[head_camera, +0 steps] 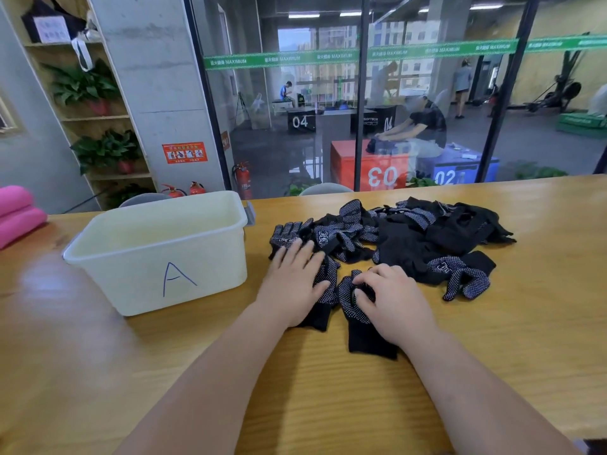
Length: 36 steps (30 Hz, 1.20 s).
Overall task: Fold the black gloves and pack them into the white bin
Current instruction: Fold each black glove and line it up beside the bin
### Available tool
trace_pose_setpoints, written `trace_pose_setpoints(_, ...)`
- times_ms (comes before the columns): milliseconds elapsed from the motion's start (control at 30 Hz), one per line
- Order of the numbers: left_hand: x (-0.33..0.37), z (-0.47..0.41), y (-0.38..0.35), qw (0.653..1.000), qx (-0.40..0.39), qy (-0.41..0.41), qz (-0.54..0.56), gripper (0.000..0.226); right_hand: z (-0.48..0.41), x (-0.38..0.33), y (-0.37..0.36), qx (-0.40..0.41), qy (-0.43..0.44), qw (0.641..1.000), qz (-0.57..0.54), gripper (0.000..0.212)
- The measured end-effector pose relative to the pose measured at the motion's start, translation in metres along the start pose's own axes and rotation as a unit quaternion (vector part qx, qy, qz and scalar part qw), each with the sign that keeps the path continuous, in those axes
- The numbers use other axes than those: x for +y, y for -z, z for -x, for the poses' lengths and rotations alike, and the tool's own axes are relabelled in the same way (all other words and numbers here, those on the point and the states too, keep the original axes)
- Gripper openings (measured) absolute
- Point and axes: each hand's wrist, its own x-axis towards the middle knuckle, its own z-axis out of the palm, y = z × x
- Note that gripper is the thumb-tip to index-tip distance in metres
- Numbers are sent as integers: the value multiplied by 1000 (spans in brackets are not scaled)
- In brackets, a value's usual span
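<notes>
two dotted knit gloves point(328, 284), l grip point(292, 284) flat on one, r grip point(394, 303) pinching other, boxy white bin point(115, 274)

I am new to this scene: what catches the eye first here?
A heap of black gloves lies on the wooden table, right of centre. The left hand presses flat on one glove while the right hand pinches a second glove. Left of them stands a white bin marked A.

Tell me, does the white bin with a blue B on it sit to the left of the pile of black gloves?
Not quite. The letter on the white bin is a blue A, not a B, as the head view shows. The bin does sit to the left of the pile of black gloves.
</notes>
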Motion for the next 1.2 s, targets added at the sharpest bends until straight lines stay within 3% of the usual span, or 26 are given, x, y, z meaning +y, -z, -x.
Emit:
trace_pose_setpoints(100, 2, 11, 8, 998, -15, -63, 14, 57, 2, 2, 4, -12, 2, 1000, 1, 30)
trace_pose_setpoints(233, 3, 44, 23, 996, -58, -8, 63, 52, 10, 4, 14, -47, 9, 999, 10, 34)
trace_pose_setpoints(367, -4, 79, 31, 992, -89, 28, 85, 64, 20, -2, 22, -82, 19, 996, -16, 42)
trace_pose_setpoints(533, -13, 111, 41, 993, -97, 28, 64, 69, 36, -24, 23, -158, 59, 986, -6, 64)
trace_pose_setpoints(633, -14, 124, 47, 988, -124, 48, 75, 67, 46, -32, 28, -199, 76, 977, -9, 67)
trace_pose_setpoints(800, -6, 130, 56, 979, -108, 100, 143, 65, 54, -47, 29, -199, 64, 977, 40, 77)
trace_pose_setpoints(967, 7, 130, 38, 980, -157, 112, 44, 79, 48, -58, 13, -233, 49, 968, 79, 84)
trace_pose_setpoints(1200, 11, 135, 47, 975, -156, 141, 78, 85, 46, -57, 18, -206, 31, 975, 82, 82)
